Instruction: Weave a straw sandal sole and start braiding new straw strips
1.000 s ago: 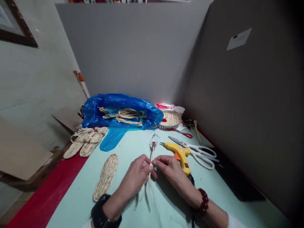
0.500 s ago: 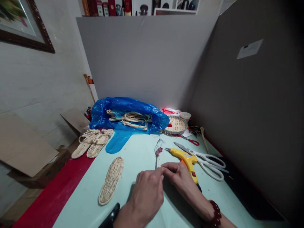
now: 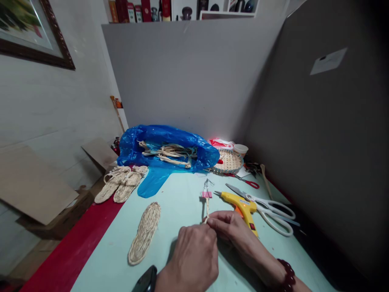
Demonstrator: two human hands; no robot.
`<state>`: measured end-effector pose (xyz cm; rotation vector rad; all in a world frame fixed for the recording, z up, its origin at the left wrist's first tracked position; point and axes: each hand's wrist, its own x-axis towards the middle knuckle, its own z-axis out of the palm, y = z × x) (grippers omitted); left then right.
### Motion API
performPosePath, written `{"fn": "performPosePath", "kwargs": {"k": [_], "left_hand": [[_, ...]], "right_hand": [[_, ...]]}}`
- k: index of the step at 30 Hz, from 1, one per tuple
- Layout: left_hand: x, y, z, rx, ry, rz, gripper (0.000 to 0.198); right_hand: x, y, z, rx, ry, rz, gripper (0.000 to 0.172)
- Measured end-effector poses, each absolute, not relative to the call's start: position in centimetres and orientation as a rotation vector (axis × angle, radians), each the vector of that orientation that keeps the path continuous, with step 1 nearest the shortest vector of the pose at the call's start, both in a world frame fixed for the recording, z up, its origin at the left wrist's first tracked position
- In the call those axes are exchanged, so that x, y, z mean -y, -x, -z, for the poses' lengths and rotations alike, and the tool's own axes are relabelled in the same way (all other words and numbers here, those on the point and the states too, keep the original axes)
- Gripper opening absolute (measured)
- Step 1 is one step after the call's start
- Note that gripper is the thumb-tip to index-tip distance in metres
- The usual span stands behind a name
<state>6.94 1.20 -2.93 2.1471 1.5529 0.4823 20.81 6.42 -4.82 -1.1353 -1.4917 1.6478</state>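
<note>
A thin braid of straw cord (image 3: 207, 207) runs down from a pink binder clip (image 3: 206, 194), which a bent wire holds at its far end. My right hand (image 3: 235, 231) pinches the braid between thumb and fingertips. Close beside it, my left hand (image 3: 194, 253) is closed with its knuckles up; its fingertips and the strand ends lie hidden behind the hand. To the left lies a woven straw sole (image 3: 144, 233), flat on the pale green tabletop (image 3: 106, 247). A yellow glue gun (image 3: 240, 205) rests just beyond my right hand.
White-handled scissors (image 3: 270, 209) lie right of the glue gun, red-handled scissors (image 3: 251, 183) behind. A blue plastic bag (image 3: 164, 134) with straw bundles (image 3: 173, 152), a woven tray (image 3: 229, 161) and a cup (image 3: 241, 150) stand at the back. Finished straw sandals (image 3: 121, 186) sit at the left edge.
Both hands have come slightly nearer to me along the braid. The binder clip has turned from tilted to level, its pink face now showing. The whole view has shifted a little.
</note>
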Motion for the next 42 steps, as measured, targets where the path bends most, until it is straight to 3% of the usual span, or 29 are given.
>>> {"fn": "performPosePath", "kwargs": {"k": [5, 12, 24, 35, 42], "left_hand": [[-2.8, -6.0, 2.3, -1.769, -1.828, -0.703, 0.028], [-5.3, -5.1, 4.6, -1.435, -1.494, -0.491, 0.026], [-5.7, -4.5, 4.7, -1.473, -1.563, -0.655, 0.027], [-5.7, -4.4, 5.4, -1.334, -1.546, -0.788, 0.029], [-5.5, -4.4, 4.7, -1.286, -1.418, -0.775, 0.019]], "right_hand": [[-6.4, -20.7, 4.7, 1.545, 1.154, -1.578, 0.033], [-6.1, -20.7, 4.2, 1.711, 1.160, -1.506, 0.038], [-5.4, -21.1, 3.8, 2.071, 1.304, -0.965, 0.030], [-5.1, -21.0, 3.5, 2.124, 1.322, -0.872, 0.027], [-4.8, -21.1, 3.1, 2.217, 1.329, -0.767, 0.026]]}}
